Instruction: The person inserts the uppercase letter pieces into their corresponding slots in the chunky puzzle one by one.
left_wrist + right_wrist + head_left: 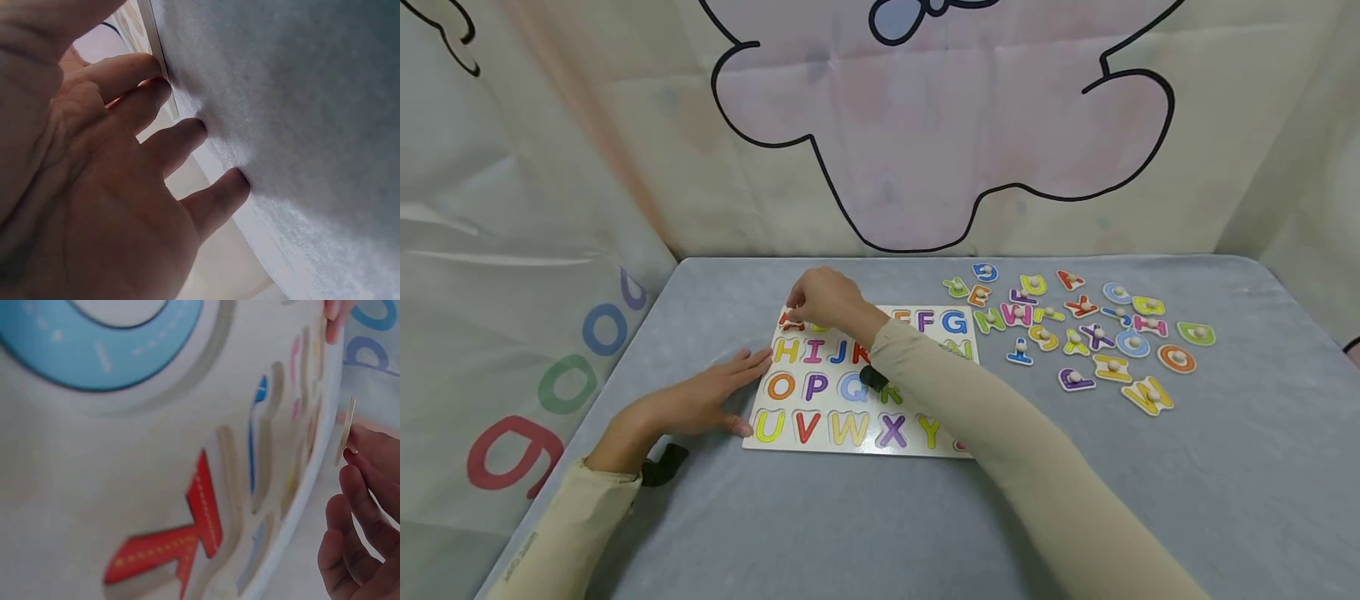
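Observation:
A white alphabet puzzle board [857, 446] with coloured letter recesses lies on the table. Over its top left corner, at the red A, is my right hand [831, 296]. In the right wrist view its thumb and fingers pinch a thin letter piece [345, 431], seen edge-on above the board, so which letter it is cannot be made out. My left hand [692, 400] rests by the board's left edge, fingers extended and touching it. The left wrist view shows its fingertips [240, 178] on the grey cloth and along the board's side.
Many loose letter pieces with knobs, such as an orange O [1176, 358] and a yellow piece [1147, 396], lie scattered right of the board. The grey cloth-covered table [865, 533] meets a printed curtain [910, 167] at the back. My right sleeve [1000, 425] hides part of the board.

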### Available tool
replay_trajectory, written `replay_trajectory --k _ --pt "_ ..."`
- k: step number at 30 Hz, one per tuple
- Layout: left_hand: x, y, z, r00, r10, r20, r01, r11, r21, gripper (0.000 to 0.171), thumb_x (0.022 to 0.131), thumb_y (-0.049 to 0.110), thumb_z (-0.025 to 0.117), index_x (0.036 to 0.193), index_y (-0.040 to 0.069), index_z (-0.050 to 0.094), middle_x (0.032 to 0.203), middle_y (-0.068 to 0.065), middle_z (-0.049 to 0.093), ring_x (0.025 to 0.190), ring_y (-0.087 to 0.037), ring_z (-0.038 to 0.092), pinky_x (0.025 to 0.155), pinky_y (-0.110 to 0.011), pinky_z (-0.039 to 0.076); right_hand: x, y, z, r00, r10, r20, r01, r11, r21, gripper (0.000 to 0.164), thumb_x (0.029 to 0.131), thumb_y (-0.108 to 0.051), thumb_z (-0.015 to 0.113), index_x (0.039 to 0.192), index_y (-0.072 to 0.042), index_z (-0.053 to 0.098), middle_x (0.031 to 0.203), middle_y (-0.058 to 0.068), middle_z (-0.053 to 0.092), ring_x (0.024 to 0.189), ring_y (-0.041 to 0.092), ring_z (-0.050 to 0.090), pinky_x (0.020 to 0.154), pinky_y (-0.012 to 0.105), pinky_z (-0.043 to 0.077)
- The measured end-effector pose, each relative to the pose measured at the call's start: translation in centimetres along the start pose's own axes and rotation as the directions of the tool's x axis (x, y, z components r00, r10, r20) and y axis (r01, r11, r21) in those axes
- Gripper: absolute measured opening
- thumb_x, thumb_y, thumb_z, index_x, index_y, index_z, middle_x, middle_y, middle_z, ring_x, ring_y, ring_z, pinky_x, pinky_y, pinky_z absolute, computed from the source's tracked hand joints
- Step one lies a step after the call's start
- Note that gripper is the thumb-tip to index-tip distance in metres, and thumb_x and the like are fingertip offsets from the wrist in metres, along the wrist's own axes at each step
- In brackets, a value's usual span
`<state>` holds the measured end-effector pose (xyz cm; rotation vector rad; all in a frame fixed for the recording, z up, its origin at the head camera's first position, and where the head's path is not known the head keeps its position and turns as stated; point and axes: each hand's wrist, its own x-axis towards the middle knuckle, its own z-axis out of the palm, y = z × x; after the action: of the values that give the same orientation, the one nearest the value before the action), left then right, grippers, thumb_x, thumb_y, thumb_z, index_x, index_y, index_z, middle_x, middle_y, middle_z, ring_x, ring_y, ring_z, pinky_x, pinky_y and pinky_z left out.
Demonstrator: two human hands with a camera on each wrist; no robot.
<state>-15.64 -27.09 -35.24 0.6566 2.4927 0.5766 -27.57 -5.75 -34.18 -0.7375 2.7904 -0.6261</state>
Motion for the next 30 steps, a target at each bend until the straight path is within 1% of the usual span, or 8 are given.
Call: replay_trajectory --k 4,8,13,16,19,23,27,30 --pt "0.3 0.0 -0.2 1.0 -0.006 0.013 0.006 1.0 0.001 0.11 0.072 0.041 0.082 0.158 0.007 0.023 0.168 -0.015 0.013 0.151 -0.05 0.005 0.117 -0.071 0.015 0.4 0.1 0.3 1.0 0.025 -0.001 -0.025 1.0 -0.01 0.02 0.093 -0.034 0.07 0.109 -0.023 0.077 0.099 -0.008 0.072 0.086 0.008 0.06 0.073 0.024 0.05" --pt "0.4 0.1 -0.3 1.0 0.0 0.014 0.0 1.0 0.012 0.109 0.073 0.041 0.082 0.158 0.008 0.023 0.168 -0.015 0.013 0.152 -0.049 0.006 0.117 -0.07 0.015 0.7 0.3 0.6 0.999 0.043 0.017 -0.042 0.999 -0.034 0.018 0.092 -0.035 0.071 0.106 -0.024 0.077 0.095 -0.01 0.072 0.085 0.008 0.06 0.074 0.024 0.049" --pt "0.3 0.0 -0.3 1.0 0.017 -0.002 -0.017 1.0 0.017 0.11 0.072 0.041 0.082 0.158 0.006 0.023 0.167 -0.016 0.015 0.151 -0.05 0.008 0.117 -0.07 0.017 0.8 0.1 0.7 1.0 0.021 0.019 -0.019 0.995 -0.095 0.014 0.091 -0.035 0.072 0.098 -0.025 0.077 0.09 -0.011 0.072 0.083 0.008 0.06 0.073 0.025 0.05" --pt "0.0 -0.2 -0.1 0.999 0.039 -0.015 -0.039 0.999 0.016 0.109 0.073 0.041 0.082 0.157 0.003 0.024 0.166 -0.018 0.016 0.15 -0.052 0.008 0.117 -0.069 0.018 0.8 0.0 0.8 1.0 0.007 0.012 -0.005 0.992 -0.129 0.013 0.091 -0.035 0.071 0.097 -0.025 0.078 0.092 -0.011 0.072 0.083 0.008 0.06 0.072 0.026 0.051" --pt "-0.2 -0.4 0.2 0.998 0.055 -0.03 -0.055 0.998 0.021 0.108 0.074 0.042 0.081 0.156 0.002 0.024 0.166 -0.019 0.017 0.15 -0.052 0.009 0.116 -0.069 0.019 0.7 -0.1 1.1 1.0 -0.002 0.003 0.002 0.99 -0.139 0.014 0.092 -0.034 0.071 0.098 -0.024 0.078 0.095 -0.01 0.073 0.082 0.007 0.061 0.07 0.026 0.052" --pt "-0.2 -0.4 0.2 0.999 0.042 -0.034 -0.041 0.999 0.023 0.108 0.074 0.043 0.081 0.157 0.005 0.024 0.166 -0.018 0.016 0.151 -0.051 0.009 0.116 -0.069 0.018 0.6 -0.1 1.2 1.0 -0.017 0.01 0.018 0.992 -0.125 0.016 0.093 -0.033 0.07 0.102 -0.022 0.078 0.098 -0.008 0.073 0.083 0.008 0.062 0.071 0.026 0.052" --pt "-0.2 -0.4 0.2 0.999 0.037 -0.031 -0.036 0.999 0.024 0.108 0.074 0.042 0.081 0.158 0.005 0.023 0.167 -0.018 0.016 0.151 -0.05 0.009 0.116 -0.069 0.018 0.7 0.1 1.0 0.998 -0.024 0.054 0.03 0.994 -0.105 0.019 0.094 -0.03 0.069 0.109 -0.02 0.077 0.102 -0.006 0.073 0.088 0.009 0.061 0.076 0.026 0.052" --pt "-0.1 -0.5 0.2 0.999 0.034 -0.024 -0.034 0.999 0.024 0.108 0.074 0.041 0.081 0.158 0.005 0.023 0.167 -0.017 0.015 0.151 -0.05 0.008 0.117 -0.069 0.018 0.5 0.3 0.8 0.995 -0.022 0.094 0.031 0.994 -0.1 0.027 0.094 -0.03 0.069 0.118 -0.02 0.074 0.107 -0.005 0.071 0.092 0.01 0.059 0.081 0.026 0.051"
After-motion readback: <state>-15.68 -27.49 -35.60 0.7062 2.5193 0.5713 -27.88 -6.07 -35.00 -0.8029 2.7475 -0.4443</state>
